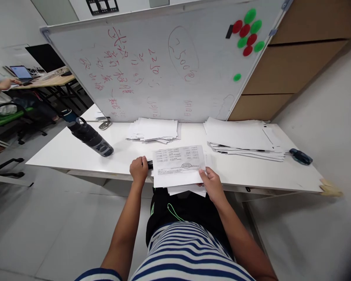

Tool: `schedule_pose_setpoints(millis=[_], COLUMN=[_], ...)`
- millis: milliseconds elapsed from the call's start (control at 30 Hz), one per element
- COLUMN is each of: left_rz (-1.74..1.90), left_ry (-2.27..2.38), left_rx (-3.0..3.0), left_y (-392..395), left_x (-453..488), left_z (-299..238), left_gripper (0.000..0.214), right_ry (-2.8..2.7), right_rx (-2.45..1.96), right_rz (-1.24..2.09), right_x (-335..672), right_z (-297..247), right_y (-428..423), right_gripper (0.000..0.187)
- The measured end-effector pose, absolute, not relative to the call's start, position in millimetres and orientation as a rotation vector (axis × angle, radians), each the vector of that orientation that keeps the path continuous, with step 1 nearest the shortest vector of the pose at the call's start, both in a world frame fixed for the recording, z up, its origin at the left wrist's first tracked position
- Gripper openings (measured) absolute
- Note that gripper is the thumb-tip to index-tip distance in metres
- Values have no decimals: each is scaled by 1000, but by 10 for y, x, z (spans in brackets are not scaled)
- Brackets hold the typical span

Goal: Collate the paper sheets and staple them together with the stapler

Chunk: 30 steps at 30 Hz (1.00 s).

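Observation:
My right hand (213,185) pinches the right edge of some printed paper sheets (175,175), thumb on top. The top sheet has lines of text and an oval stamp mark, and further sheets stick out below it. My left hand (139,170) is closed around what looks like a black stapler (150,164), mostly hidden in the fist. The stapler's visible end meets the left edge of the sheets. The papers are held over the front edge of the white table (119,156), close to my body.
Behind the sheets lie a left paper stack (160,129) and a larger right paper stack (240,134). A dark bottle (90,136) stands at left, near a small grey object (105,125). A dark blue object (300,156) lies right. A whiteboard (204,89) backs the table. Another person's hand (4,84) shows far left.

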<state>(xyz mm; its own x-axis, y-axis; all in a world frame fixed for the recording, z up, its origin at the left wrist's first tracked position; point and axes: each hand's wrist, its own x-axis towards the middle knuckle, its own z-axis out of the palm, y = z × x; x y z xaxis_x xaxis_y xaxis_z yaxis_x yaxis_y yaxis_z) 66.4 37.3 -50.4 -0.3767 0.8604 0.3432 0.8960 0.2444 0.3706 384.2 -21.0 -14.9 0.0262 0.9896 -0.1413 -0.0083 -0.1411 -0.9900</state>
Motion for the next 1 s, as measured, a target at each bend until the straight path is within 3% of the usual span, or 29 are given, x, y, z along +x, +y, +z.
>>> schedule_pose_setpoints(millis=[167, 467, 1000], left_rz=[-787, -800, -897], left_ry=[-2391, -2345, -2302], left_rx=[-1692, -1689, -1676], left_y=[390, 423, 424], left_x=[670, 650, 651], left_z=[-516, -567, -617], left_gripper=[39, 37, 35], right_ry=[-1148, -1599, -1413], right_rx=[-1395, -1980, -1986], right_rz=[1157, 779, 367], right_x=[3958, 4170, 4618], right_z=[-96, -137, -714], right_y=[-187, -215, 177], right_gripper=[45, 67, 54])
